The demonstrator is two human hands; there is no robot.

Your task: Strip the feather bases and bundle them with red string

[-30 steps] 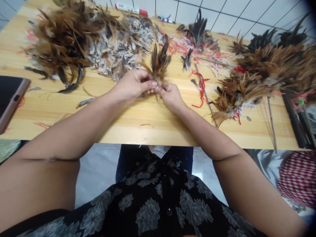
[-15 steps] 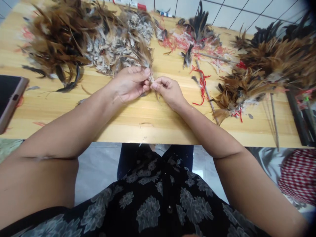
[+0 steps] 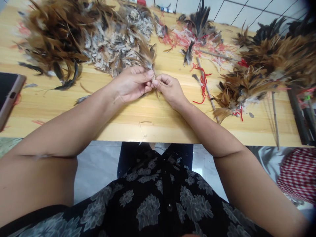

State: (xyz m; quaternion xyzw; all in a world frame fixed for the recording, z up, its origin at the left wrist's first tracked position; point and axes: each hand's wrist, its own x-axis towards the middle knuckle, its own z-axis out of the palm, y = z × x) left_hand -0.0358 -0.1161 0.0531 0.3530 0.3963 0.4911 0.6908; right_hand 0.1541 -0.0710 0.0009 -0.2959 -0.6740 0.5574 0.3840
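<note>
A small brown feather bunch [image 3: 147, 56] points up and away from my left hand [image 3: 134, 84], whose thumb and fingers pinch its pale base. Closed against that same base from the other side is my right hand [image 3: 170, 90], thumb pressed to the fingers. The fingertips of both hands nearly meet, so what lies exactly between them is partly hidden. Just beyond my left hand spreads a heap of loose brown feathers with pale, fluffy quill ends [image 3: 106, 49].
Red threads [image 3: 202, 84] lie by a thin stick [image 3: 208, 93] on the wooden table [image 3: 118, 126]. Feather dusters [image 3: 269, 59] rest at right. Dark feathers [image 3: 201, 21] and pink shreds [image 3: 175, 38] are at the back. A phone [image 3: 10, 95] sits at the left edge.
My hands stay together at the base of the feather bunch, with only slight finger movement. The view has shifted a little.
</note>
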